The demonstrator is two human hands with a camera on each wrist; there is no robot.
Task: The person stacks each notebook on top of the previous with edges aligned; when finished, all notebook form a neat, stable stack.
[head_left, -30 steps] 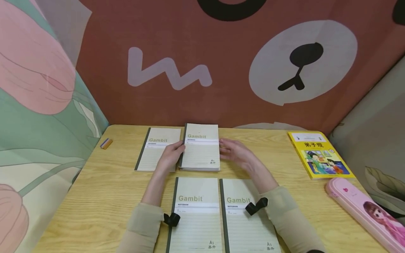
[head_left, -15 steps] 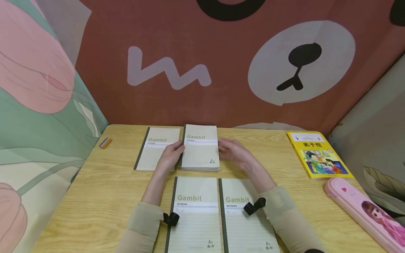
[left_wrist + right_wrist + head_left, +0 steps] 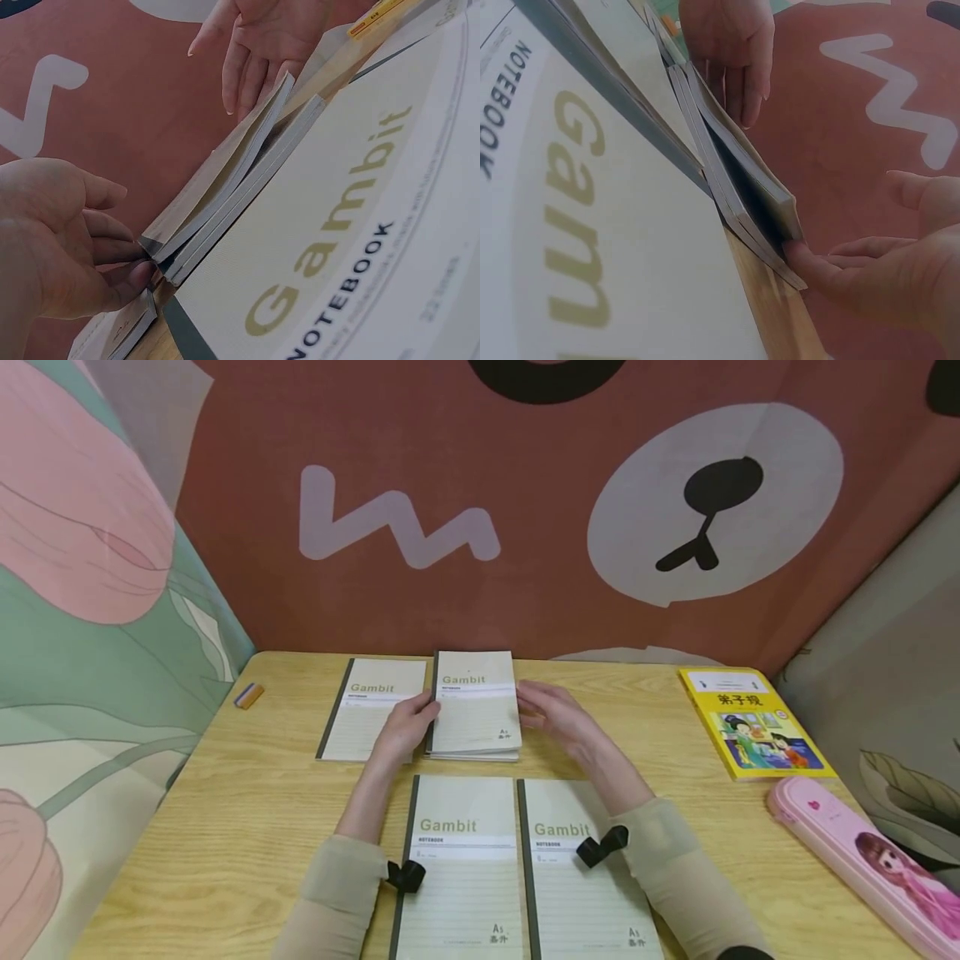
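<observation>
A small stack of pale Gambit notebooks with dark spines lies at the back middle of the table. My left hand touches the stack's spine side with its fingertips, partly over another notebook lying flat on the left. On the opposite edge my right hand has its fingers extended, one fingertip at the corner of the top notebook. That top notebook stands raised off the ones under it along this side, leaving a dark wedge-shaped gap. Neither hand curls round the stack.
Two more Gambit notebooks lie side by side in front, one on the left and one on the right, below the forearms. A yellow book and a pink pencil case lie right. An eraser sits far left.
The top notebook's right side has risen slightly from the stack, showing the edges below. Both hands have stayed nearly in place on either side.
</observation>
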